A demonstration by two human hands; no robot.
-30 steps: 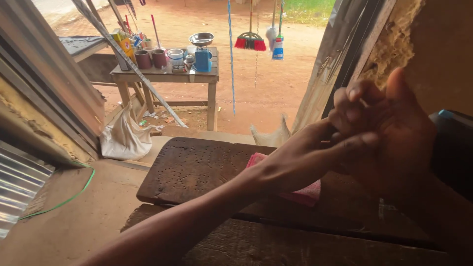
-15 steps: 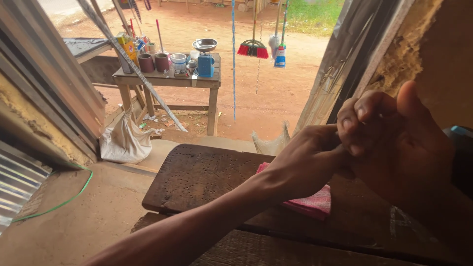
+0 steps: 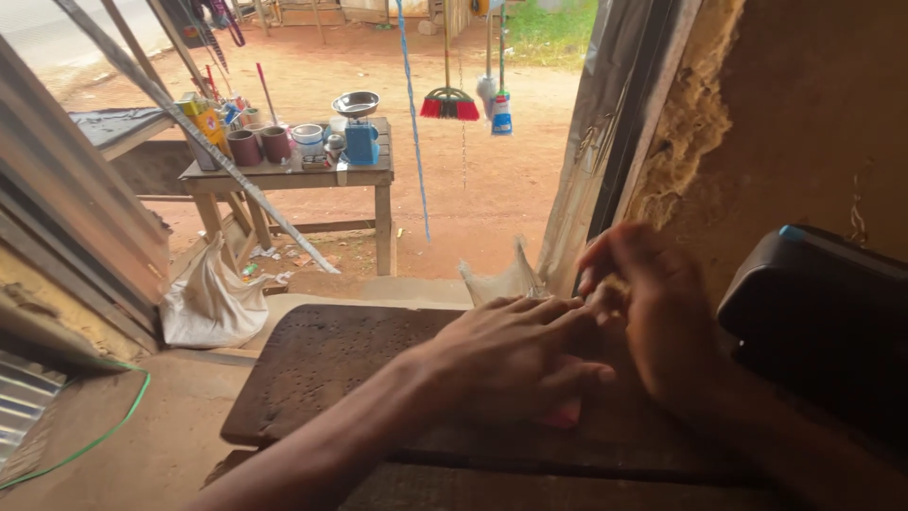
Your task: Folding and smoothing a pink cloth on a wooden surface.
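Note:
My left hand [image 3: 511, 355] reaches across a dark, pitted wooden board [image 3: 322, 369] with its fingers stretched out flat. It lies over a pink cloth [image 3: 565, 414], of which only a corner shows under the palm. Its fingertips meet the fingers of my right hand [image 3: 653, 312], which hovers just above the board with the fingers curled towards the thumb. Whether the right hand pinches something small is hidden by the fingers.
A black case [image 3: 813, 312] stands against the mud wall at the right. Outside, a wooden table [image 3: 293, 175] carries cups, tins and a blue scale. A white sack [image 3: 208, 303] lies below it, and a broom [image 3: 449, 99] hangs beside a blue cord. Corrugated sheet lines the left side.
Both hands have dropped from in front of the camera down onto the board. The left hand no longer wraps the right hand's fingers and now lies flat. The view has tilted downwards.

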